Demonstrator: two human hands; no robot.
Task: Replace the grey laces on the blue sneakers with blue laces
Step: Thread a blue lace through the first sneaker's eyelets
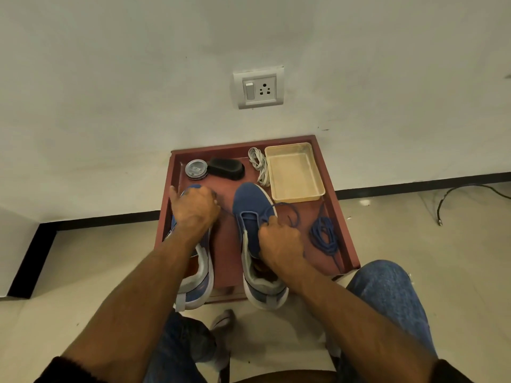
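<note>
Both blue sneakers sit side by side on the red-brown tray (336,205), toes toward the wall, and the grey laces (259,165) are already out, lying in a loose bundle at the far end of the tray just beside the beige plastic tub (293,172). So the stripping looks done, and we're into the re-lacing. The right hand (279,241) is over the right sneaker (250,205), fingers curled and pinching a blue lace (287,208) that runs from the eyelets near the toe and loops off to the right. Only the lowest eyelets seem threaded; the rest of the tongue shows bare. The left hand (193,208) is clamped over the toe of the left sneaker (197,275), gripping it; I can't tell whether it carries any lace yet. A second blue lace (325,236) waits in a tangle by the tray's right edge, probably meant for that left shoe. By my reckoning, most of the threading remains.
</note>
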